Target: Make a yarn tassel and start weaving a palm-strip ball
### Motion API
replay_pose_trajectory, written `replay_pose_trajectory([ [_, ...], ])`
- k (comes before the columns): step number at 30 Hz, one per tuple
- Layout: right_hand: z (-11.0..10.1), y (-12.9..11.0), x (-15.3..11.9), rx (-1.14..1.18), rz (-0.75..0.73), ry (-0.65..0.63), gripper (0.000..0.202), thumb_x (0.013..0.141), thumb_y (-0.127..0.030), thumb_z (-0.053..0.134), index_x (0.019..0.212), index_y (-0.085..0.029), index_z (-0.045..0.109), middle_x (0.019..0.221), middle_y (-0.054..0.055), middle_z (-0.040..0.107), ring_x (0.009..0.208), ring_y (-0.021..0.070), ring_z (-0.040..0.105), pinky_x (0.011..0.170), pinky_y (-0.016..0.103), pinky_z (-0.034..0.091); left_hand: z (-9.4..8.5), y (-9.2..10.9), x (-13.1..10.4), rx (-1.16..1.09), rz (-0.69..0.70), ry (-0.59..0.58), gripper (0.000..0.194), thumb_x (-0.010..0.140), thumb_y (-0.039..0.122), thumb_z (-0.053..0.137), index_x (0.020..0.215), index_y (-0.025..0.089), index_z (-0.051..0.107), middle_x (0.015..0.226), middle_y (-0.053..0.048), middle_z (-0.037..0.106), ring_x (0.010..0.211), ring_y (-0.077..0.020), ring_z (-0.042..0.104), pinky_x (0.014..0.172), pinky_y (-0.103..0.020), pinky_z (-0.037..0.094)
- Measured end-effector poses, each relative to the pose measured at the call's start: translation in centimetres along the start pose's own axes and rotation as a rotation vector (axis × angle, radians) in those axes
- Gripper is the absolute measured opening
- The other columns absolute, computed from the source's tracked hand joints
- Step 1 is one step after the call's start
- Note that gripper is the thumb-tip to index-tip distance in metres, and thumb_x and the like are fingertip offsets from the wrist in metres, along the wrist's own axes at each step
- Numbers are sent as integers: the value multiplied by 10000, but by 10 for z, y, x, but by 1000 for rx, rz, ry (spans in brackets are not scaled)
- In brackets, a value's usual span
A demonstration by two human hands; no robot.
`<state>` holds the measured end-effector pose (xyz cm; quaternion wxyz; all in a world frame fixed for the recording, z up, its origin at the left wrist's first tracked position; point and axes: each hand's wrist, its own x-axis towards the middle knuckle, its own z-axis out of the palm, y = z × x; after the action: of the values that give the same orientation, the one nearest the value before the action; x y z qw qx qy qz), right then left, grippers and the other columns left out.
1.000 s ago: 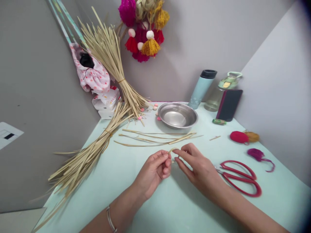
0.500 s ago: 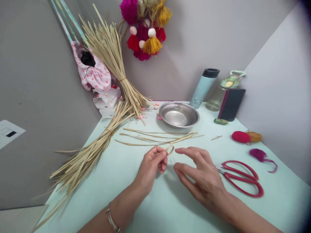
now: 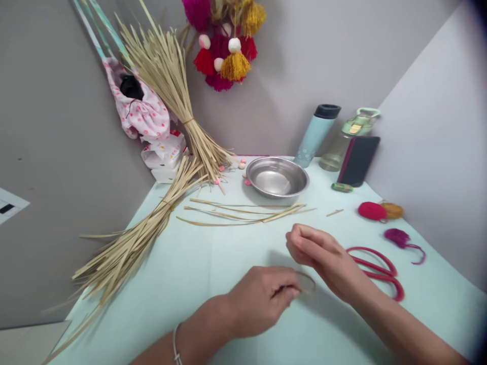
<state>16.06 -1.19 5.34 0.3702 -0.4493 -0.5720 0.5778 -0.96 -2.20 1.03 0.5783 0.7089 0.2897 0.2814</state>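
My left hand (image 3: 262,300) pinches a small loop of flat straw strip (image 3: 314,284) between thumb and fingertips, low over the table. The loop sticks out to the right of the fingers, and the rest of it is hidden in the grip. Above and to the right of it, my right hand (image 3: 323,256) is raised with its fingers curled closed. What those fingers hold, if anything, cannot be made out. Red-handled scissors (image 3: 393,276) lie beside my right wrist, their blades covered by the hand. Several loose straw strips (image 3: 243,218) lie on the table beyond both hands.
Tied straw bundles (image 3: 129,248) lie along the left. A metal bowl of water (image 3: 258,190), a blue tumbler (image 3: 314,139), a green bottle (image 3: 335,157) and a phone (image 3: 358,161) stand at the back. Red yarn (image 3: 372,211) and a purple tassel (image 3: 397,237) are at right.
My left hand has moved right and toward me, turning palm down with the straw loop. My right hand has lifted away from the loop, and its spread fingers have closed.
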Motion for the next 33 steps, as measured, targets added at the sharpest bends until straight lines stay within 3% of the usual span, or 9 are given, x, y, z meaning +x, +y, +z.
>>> replay_pose_trajectory([
  [4,-6,19,25,422,158,-54,313,896,-342,565,673,-194,404,612,-74,241,525,89,181,475,222,163,-3,1,2,-260,-98,78,110,869,241,564,812,182,637,718,1,570,649,-110,461,629,-227,367],
  [7,-2,23,31,528,183,-43,297,893,-333,578,681,-189,427,626,-62,314,532,85,275,496,213,252,-8,1,6,-482,-84,214,82,834,256,640,814,178,629,932,-30,597,684,-92,456,622,-213,345],
  [10,-3,21,29,503,138,4,173,896,-348,582,841,-200,512,693,-45,415,585,97,384,573,231,343,-15,0,9,-760,-158,283,94,845,249,635,813,171,594,896,-15,592,574,-51,378,556,-193,290],
  [13,-8,18,24,306,-3,94,119,901,-333,573,942,-227,540,737,-38,459,601,102,397,592,242,344,-21,-1,11,-932,-194,369,100,839,227,646,815,160,576,910,-10,598,546,-29,355,539,-173,272],
  [16,-10,17,18,-134,-185,155,95,915,-308,554,888,-229,599,770,-12,491,685,135,461,627,264,372,-25,-3,12,-974,-197,442,113,819,218,669,816,150,579,954,-15,599,539,-18,351,521,-164,263],
  [21,4,25,11,-769,-402,156,182,939,-234,504,1045,-232,652,826,26,495,713,155,511,623,283,417,-23,-5,11,-925,-237,439,136,809,245,676,820,143,587,902,-12,596,531,-19,338,513,-168,249],
  [25,14,27,6,-897,-487,210,167,933,-198,511,907,-224,673,870,50,519,735,162,511,631,294,442,-23,-4,10,-755,-245,501,156,824,299,650,822,159,581,876,-8,605,543,-33,362,529,-180,272],
  [29,18,18,-3,-1013,-657,283,155,880,-153,579,926,-247,693,1003,92,555,843,211,499,687,347,460,-25,-2,11,-534,-181,492,171,864,353,589,851,183,577,810,1,611,540,-61,398,533,-208,311],
  [33,18,8,-11,-1069,-749,283,172,842,-123,602,916,-256,681,1067,97,575,923,243,507,745,384,472,-27,-2,11,-488,-185,488,196,852,382,600,822,191,562,665,43,511,516,-74,380,517,-216,300],
])
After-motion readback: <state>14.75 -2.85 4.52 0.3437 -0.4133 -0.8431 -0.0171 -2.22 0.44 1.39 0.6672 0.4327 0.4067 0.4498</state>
